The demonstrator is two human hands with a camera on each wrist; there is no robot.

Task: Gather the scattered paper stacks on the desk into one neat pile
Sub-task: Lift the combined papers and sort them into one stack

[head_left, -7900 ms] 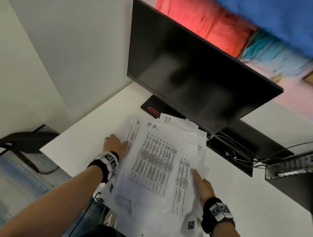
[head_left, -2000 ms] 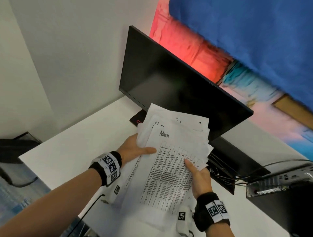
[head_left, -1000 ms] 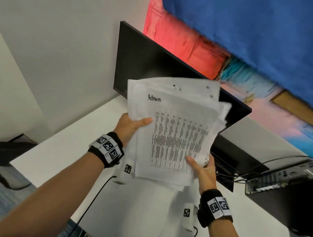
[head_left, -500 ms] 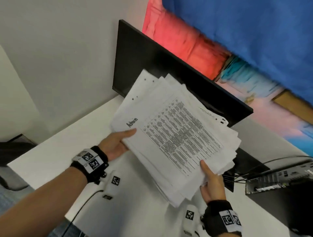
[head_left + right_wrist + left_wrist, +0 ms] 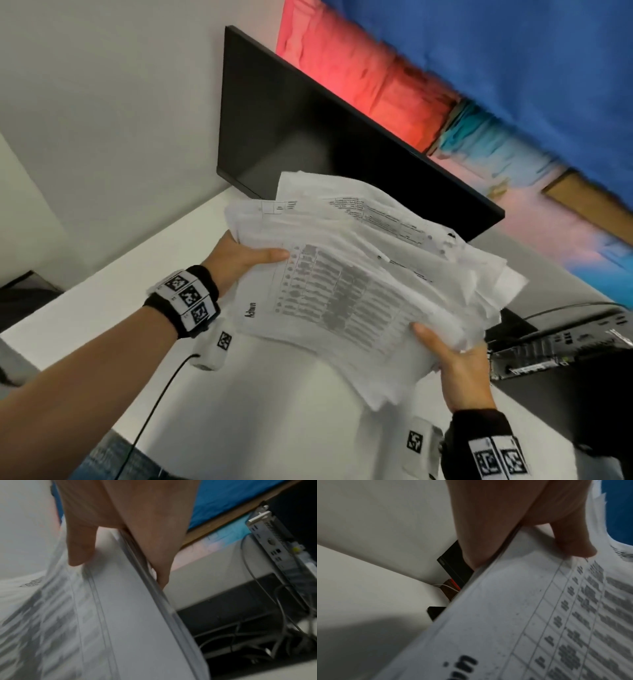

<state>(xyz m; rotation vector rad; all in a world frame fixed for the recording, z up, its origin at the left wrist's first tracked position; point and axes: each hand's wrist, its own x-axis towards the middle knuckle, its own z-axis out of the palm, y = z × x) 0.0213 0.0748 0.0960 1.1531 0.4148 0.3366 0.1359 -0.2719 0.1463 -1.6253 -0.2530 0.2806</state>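
Observation:
A thick, uneven stack of printed papers hangs in the air above the white desk, its sheets fanned and misaligned, the top sheet marked "Admin". My left hand grips the stack's left edge, thumb on top and fingers underneath. My right hand grips the right near edge the same way. In the left wrist view the thumb presses on the top sheet of the papers. In the right wrist view the thumb lies on the papers with a finger under the edge.
A black monitor stands just behind the stack against the wall. A computer case with cables sits at the right, also in the right wrist view. A black cable runs off the desk's near edge.
The stack was lifted off the desk, stood up, then turned counter-clockwise; it now lies flatter, with "Admin" at the near left. Both hands have kept their grip.

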